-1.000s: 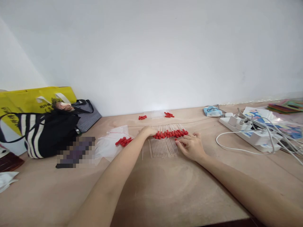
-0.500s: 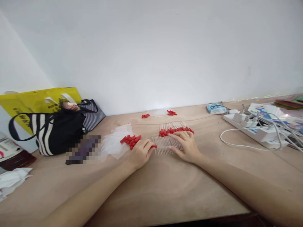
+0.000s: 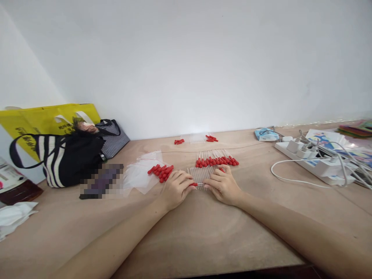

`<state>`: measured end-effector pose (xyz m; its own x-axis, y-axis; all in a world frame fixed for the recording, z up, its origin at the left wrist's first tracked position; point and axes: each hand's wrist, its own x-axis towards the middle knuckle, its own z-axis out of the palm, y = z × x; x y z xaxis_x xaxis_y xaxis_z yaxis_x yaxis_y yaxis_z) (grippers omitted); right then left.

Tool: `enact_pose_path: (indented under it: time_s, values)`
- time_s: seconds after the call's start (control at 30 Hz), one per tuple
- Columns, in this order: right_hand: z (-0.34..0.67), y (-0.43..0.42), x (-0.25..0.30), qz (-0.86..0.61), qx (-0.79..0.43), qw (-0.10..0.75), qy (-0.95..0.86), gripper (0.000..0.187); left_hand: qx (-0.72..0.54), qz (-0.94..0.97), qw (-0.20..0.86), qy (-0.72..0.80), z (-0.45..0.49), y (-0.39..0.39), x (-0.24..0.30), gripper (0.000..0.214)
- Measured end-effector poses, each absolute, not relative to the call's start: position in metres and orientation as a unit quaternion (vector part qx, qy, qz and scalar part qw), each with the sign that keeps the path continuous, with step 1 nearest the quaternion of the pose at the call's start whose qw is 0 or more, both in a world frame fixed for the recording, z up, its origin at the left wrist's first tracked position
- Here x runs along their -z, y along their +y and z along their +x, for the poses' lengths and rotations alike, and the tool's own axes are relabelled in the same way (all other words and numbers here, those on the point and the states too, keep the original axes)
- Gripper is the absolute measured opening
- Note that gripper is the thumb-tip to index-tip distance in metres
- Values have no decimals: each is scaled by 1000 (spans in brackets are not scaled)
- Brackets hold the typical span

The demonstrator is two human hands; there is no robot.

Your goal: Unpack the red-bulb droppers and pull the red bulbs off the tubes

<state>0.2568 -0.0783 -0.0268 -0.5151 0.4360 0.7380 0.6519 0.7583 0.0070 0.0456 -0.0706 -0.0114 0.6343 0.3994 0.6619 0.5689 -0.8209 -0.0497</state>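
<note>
My left hand (image 3: 176, 189) is closed, pinching a red rubber bulb (image 3: 194, 184) between thumb and fingers. My right hand (image 3: 222, 185) is closed on a thin clear dropper tube (image 3: 200, 184) whose end meets the bulb. Beneath the fingers lies a row of clear tubes (image 3: 200, 171), partly hidden by both hands. Behind my right hand, droppers with red bulbs (image 3: 216, 160) lie side by side, bulbs toward me. A pile of loose red bulbs (image 3: 161, 171) lies just beyond my left hand, on clear plastic bags (image 3: 143, 166).
More red bulbs (image 3: 179, 142) and tubes (image 3: 197, 138) lie near the wall. At right are a white power strip (image 3: 310, 162) with cables and a blue face mask (image 3: 266, 134). Black striped bag (image 3: 74, 161), yellow bag (image 3: 29, 118) and tissues (image 3: 17, 217) are at left.
My right hand has moved slightly left and nearer to me, its fingers now curled closer to the left hand. The bulb and the tube have come a little closer to me.
</note>
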Motion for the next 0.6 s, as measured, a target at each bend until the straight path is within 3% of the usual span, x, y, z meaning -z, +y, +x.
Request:
enact_pose_path:
  time_s: [0.6]
  values:
    - [263,-83,25,-303,117,371,-870,22,333,-901,171,-220,45,-77,8,14]
